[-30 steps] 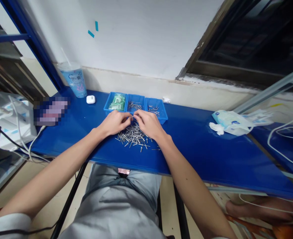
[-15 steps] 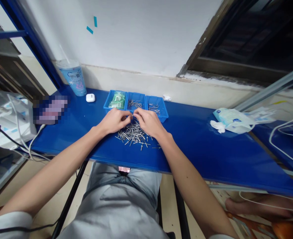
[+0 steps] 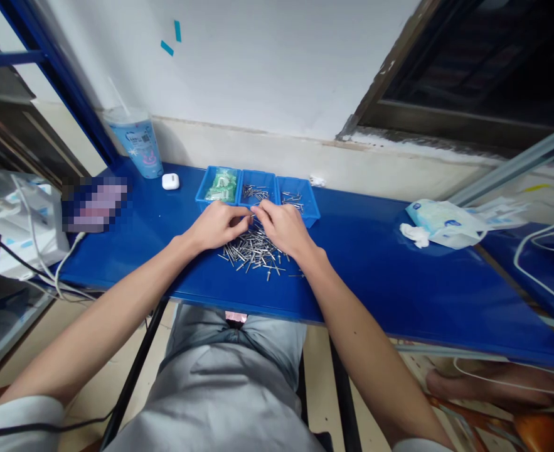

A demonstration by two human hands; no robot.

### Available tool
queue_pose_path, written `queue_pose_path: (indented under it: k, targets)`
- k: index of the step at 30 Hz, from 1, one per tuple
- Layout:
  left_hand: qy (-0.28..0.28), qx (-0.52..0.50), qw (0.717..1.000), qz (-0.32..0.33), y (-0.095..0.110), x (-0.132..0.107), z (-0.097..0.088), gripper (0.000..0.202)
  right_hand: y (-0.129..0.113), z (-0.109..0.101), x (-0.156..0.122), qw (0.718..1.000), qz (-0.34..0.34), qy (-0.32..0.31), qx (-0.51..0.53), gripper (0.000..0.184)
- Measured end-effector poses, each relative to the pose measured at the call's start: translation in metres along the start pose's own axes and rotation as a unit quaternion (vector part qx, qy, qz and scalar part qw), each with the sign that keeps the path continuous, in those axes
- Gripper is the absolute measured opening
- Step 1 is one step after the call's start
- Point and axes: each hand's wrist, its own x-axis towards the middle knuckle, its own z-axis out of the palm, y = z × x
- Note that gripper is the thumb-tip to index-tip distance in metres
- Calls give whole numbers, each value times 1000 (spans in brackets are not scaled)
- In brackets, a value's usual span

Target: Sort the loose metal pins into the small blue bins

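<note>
My left hand (image 3: 220,225) and my right hand (image 3: 281,226) meet fingertip to fingertip above a heap of metal blind rivets (image 3: 253,251) on the blue table. Both are closed in a pinch. A thin, light rivet (image 3: 253,213) shows between the fingertips, mostly covered by them. Just beyond my fingers stand three joined blue bins. The left bin (image 3: 203,194) holds green-and-clear plastic packets (image 3: 223,185). Some rivets lie in the middle bin (image 3: 266,178), and a few more are in the right bin (image 3: 308,206).
A blue drink cup (image 3: 141,147) and a white earbud case (image 3: 170,181) stand at the back left. Power strips and cables (image 3: 34,232) crowd the left edge. On the right lie a tissue pack (image 3: 446,225) and a crumpled tissue (image 3: 414,235). A wall rises behind the bins.
My hands stay pinched together above the heap, with small finger movements. The right fingertips have lifted slightly, and the view has shifted a little.
</note>
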Motion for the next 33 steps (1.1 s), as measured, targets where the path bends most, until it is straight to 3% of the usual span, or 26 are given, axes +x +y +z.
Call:
queue_pose_path:
  k: [7, 14, 20, 33]
  targets:
    - [12, 3, 1000, -3, 1, 0, 0, 33, -2, -2, 0, 1000, 21, -11, 3, 49]
    - [59, 11, 998, -30, -3, -1, 1, 36, 3, -2, -3, 996, -20, -9, 86, 26]
    - [60, -2, 998, -19, -3, -1, 0, 36, 2, -4, -3, 996, -32, 3, 81, 23]
    - [34, -8, 999, 12, 1, -1, -2, 34, 2, -2, -2, 1000, -27, 10, 8, 44]
